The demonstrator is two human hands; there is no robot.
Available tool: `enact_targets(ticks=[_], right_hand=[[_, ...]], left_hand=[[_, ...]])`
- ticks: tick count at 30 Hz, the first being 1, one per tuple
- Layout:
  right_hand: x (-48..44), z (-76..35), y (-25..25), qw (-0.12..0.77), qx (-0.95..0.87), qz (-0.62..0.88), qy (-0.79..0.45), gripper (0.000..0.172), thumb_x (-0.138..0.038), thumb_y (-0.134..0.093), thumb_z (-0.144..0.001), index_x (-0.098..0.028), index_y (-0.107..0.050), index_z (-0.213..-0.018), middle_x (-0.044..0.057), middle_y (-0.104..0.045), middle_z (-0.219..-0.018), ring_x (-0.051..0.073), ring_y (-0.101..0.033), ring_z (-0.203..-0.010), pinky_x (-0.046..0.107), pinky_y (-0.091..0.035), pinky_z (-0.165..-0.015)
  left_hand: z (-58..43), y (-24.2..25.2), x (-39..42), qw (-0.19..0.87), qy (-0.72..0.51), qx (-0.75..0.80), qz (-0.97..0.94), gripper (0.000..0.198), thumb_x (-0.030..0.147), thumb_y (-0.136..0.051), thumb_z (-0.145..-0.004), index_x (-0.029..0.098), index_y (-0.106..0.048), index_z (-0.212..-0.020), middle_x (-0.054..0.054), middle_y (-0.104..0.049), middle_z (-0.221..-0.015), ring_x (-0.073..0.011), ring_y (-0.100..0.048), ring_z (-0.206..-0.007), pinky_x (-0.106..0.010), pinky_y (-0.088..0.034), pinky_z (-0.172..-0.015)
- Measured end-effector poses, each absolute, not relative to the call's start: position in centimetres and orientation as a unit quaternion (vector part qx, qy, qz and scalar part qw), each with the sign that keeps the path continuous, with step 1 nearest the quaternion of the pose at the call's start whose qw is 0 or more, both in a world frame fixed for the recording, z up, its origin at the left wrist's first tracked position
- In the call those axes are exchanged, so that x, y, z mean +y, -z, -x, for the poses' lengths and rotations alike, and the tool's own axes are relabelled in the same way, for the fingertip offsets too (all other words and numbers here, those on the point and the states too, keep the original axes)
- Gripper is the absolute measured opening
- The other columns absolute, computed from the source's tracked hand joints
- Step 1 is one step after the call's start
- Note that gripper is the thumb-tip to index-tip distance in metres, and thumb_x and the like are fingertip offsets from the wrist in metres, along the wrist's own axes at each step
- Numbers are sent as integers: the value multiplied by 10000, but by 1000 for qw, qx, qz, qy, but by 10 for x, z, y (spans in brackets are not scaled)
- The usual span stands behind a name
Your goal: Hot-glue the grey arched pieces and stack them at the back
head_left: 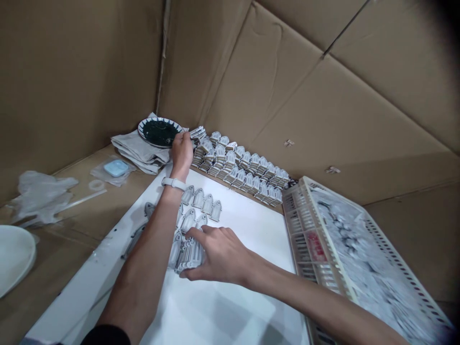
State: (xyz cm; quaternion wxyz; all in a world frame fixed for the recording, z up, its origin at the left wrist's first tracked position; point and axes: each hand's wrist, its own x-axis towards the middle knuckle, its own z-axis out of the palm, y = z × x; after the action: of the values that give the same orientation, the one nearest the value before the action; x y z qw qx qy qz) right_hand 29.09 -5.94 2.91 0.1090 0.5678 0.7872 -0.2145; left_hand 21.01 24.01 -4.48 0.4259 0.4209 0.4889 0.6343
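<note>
My right hand (224, 251) grips a stack of small flat grey metal pieces (190, 254) between thumb and fingers, low over the white board (251, 297). More of these arch-topped pieces (207, 203) lie in rows on the board, some hidden behind my left forearm. My left hand (182, 152) reaches to the far left corner, between a dark green plate (160, 132) with a white-patterned rim and the stacked metal pieces (230, 163). Its fingers look curled, but their tips and anything in them are hidden.
On the right stands a cream plastic crate (323, 239) holding plastic-wrapped parts. Folded cloths (140, 151) lie under the plate. Farther left are a blue case (115, 167), a tape roll (96, 185), a plastic bag (43, 194) and a white dish (14, 258). Cardboard walls (258, 86) enclose the back.
</note>
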Motion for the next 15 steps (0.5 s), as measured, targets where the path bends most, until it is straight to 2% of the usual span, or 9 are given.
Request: enact_targets(ticks=[7,15], right_hand=[[-61,-286,-24,141,786,-571,191,808,-768,-806,-829,-266,-644,-1441,121,-808,-1146,365,-796,-924,389,-469,-695],[-58,-277,-19,172,775,-579,186,760,-771,-868,-745,-274,-692,-1292,103,-823,-1062,359,-799,-863,366,-455,-632]], left_hand=[[-204,45,239,430,-636,483,-420,262,399,-573,-1091,183,-707,-1028,-126,-759,-1169,-299,-704,-1230,-448,-492,-1196],[-206,44,237,438,-632,484,-418,251,377,-535,-1078,184,-686,-1024,-106,-768,-1122,-261,-721,-1174,-367,-515,-1114]])
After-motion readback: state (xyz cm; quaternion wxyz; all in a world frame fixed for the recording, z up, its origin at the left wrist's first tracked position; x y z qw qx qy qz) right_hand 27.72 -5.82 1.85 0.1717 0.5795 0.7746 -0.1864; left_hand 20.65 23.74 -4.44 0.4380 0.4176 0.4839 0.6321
